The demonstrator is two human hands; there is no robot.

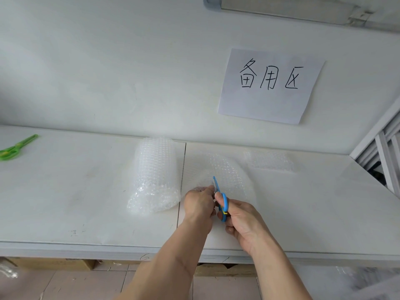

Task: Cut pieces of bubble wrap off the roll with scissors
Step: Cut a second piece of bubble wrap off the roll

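Two hands work together: the left hand pinches the bubble wrap sheet taut while the right hand, gripping the blue scissors, should probably cut straight across

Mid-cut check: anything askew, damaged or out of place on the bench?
Nothing damaged or spilled. The paper sign hangs tilted on the wall, and spare green scissors lie unused at the table's far left. The blue scissors and bubble wrap roll look normal.
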